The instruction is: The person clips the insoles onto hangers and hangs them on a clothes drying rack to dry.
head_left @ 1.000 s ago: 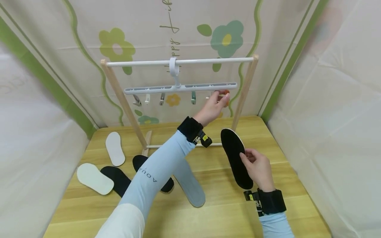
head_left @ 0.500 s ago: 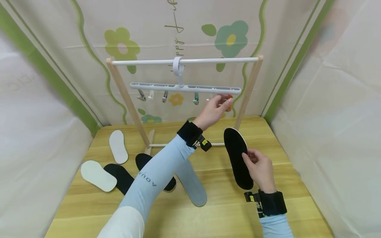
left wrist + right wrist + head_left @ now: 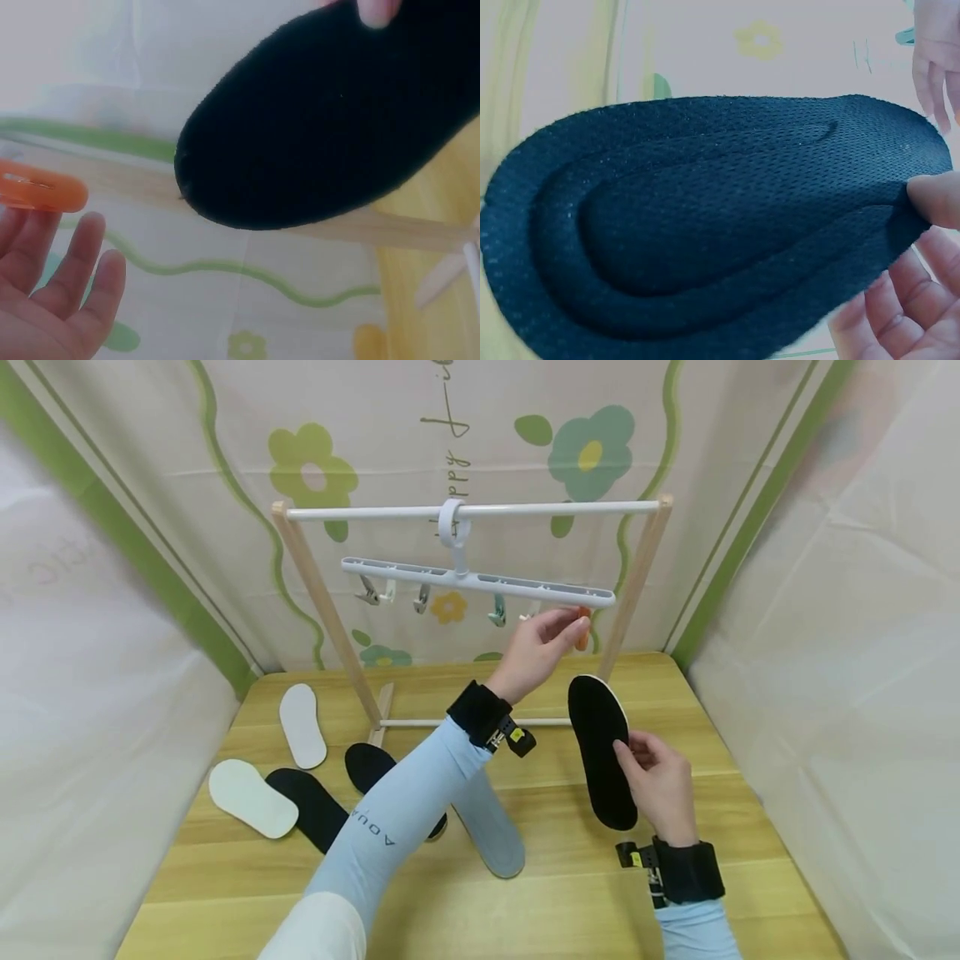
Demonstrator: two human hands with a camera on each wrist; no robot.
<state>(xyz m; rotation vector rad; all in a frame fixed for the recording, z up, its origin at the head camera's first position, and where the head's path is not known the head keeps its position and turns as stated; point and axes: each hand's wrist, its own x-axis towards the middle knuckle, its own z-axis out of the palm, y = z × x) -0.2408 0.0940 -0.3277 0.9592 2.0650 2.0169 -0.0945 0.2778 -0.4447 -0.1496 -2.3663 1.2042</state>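
Two pinches of fingers: by right hand (image 3: 663,789) on the right edge of the black insole (image 3: 597,753), long axis running far and slightly left, and by left hand (image 3: 531,652) on the orange clip (image 3: 58,194) under the hanger (image 3: 465,580), apart beyond the insole's far tip.

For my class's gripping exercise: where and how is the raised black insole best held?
Probably pinch the black insole by its right edge near mid-length, from the right, as the right hand does: it is thin, and this leaves both ends free.
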